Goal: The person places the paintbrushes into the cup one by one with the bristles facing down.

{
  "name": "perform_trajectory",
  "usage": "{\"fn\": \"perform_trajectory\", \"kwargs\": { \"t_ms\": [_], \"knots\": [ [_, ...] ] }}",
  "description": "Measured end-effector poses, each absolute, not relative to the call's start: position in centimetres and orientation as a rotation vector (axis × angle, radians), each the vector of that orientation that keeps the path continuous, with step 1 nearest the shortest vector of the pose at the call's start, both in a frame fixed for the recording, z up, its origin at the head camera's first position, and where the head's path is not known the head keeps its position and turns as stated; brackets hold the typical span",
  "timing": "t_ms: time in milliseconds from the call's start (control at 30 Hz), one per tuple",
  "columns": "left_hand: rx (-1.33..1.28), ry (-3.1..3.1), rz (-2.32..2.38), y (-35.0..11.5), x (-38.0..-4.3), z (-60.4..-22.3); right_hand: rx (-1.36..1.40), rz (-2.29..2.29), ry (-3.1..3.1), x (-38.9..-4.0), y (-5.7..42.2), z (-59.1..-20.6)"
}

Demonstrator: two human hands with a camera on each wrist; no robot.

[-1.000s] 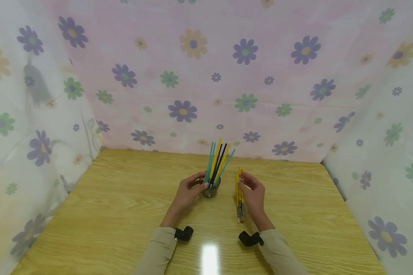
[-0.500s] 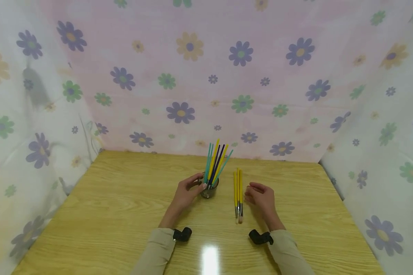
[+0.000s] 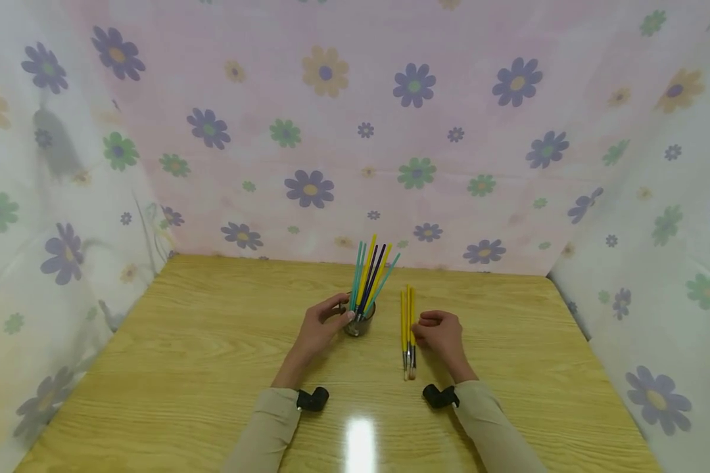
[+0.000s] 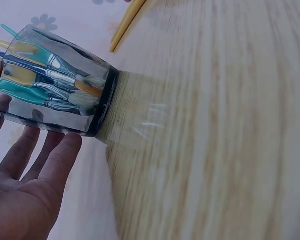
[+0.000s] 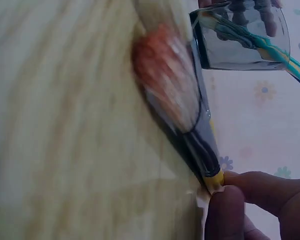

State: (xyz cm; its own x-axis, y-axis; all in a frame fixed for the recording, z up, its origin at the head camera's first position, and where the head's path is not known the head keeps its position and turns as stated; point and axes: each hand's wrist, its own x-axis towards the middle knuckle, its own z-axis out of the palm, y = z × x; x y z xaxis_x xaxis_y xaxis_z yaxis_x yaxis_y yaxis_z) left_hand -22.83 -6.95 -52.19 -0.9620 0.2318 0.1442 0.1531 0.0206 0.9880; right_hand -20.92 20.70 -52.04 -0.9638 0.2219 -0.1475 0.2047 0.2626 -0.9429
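My left hand holds a small clear glass upright on the table, its fingers and thumb round the side. Inside the glass stand several paintbrushes, bristles down, with teal, yellow and dark purple handles. To the right, yellow-handled paintbrushes lie side by side, bristles towards me. With thumb and forefinger my right hand pinches the yellow handle of the rightmost paintbrush. The right wrist view shows that paintbrush close up, with reddish-tan bristles and a dark ferrule.
The wooden table reaches back to a flowered cloth, which also hangs at both sides. A black wrist camera sits on the left cuff, another black wrist camera on the right one. Light glares on the table's front.
My right hand first drew away to the right from the yellow paintbrushes, then came back left and took hold of the rightmost one. The left hand stays at the glass.
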Motion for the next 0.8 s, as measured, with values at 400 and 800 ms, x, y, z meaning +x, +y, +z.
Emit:
{"fn": "perform_trajectory", "kwargs": {
  "t_ms": [400, 800],
  "knots": [
    [0.433, 2.203, 2.102, -6.8, -22.7, -52.0, -0.35, 1.565, -2.655, -21.5, 20.9, -51.1],
    [0.413, 2.208, 2.089, -7.2, -22.7, -52.2, -0.296, 1.372, -2.867, -21.6, 20.5, -50.8]
  ]
}}
